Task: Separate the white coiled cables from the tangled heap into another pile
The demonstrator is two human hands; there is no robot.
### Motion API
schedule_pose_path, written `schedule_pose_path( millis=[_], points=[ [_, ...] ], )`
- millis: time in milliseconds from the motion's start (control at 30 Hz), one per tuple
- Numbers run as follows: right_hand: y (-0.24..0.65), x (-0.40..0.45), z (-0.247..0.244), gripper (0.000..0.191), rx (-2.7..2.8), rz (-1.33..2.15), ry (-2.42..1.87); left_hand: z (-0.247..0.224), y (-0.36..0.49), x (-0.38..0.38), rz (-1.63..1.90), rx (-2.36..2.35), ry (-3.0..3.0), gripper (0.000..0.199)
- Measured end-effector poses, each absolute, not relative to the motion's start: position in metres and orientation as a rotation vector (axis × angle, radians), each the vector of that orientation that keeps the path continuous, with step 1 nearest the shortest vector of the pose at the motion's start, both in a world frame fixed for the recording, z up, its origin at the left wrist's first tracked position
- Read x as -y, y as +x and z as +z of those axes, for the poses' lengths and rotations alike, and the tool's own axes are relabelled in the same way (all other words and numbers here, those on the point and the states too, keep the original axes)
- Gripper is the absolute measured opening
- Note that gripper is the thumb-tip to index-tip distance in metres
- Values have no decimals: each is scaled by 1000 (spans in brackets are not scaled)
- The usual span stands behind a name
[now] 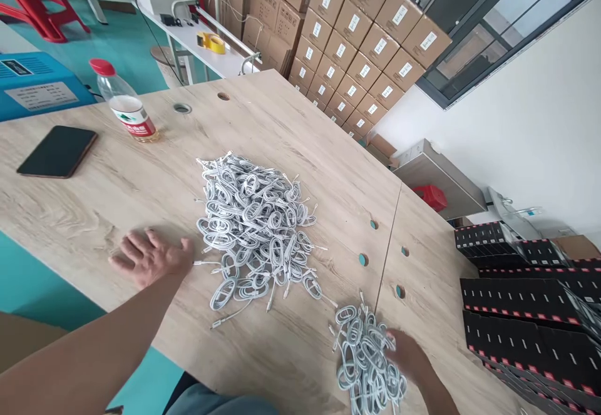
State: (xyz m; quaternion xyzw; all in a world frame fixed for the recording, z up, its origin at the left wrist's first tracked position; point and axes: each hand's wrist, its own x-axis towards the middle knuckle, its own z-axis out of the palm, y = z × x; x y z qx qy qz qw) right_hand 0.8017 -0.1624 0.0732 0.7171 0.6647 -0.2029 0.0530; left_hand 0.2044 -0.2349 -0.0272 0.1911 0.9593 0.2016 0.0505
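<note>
A large heap of looped white-grey braided cables [256, 230] lies in the middle of the light wood table [291, 127], with thin connector ends sticking out. My left hand [150, 256] rests flat and palm down on the wood, fingers apart, just left of the heap and holding nothing. Nearer the table's lower right sits a smaller bunch of the same cables [364, 358]. My right hand [408, 357] lies against that bunch's right side, slightly blurred, its fingers partly over the loops. I cannot tell whether it grips them.
A dark smartphone [57, 151] and a red-capped plastic bottle [126, 102] stand at the table's far left. Stacked black boxes with red-dotted edges [526, 302] rise at the right. Labelled cardboard cartons [357, 46] are piled beyond the table, and a blue machine [37, 83] sits at the upper left.
</note>
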Motion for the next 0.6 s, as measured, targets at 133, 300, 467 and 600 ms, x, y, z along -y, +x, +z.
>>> schedule_pose_path(
  millis=[133, 300, 467, 600],
  points=[
    [700, 134, 54, 31, -2205, -872, 2227, -25, 206, 235, 612, -2929, 587, 90],
    [597, 143, 15, 64, -2282, -954, 2021, -20, 208, 236, 640, -2948, 590, 88],
    [640, 151, 20, 31, -2201, -611, 1756, -25, 207, 237, 595, -2930, 576, 88],
    [617, 96, 45, 6, -2308, -617, 1994, -27, 207, 236, 596, -2938, 576, 89]
  ],
)
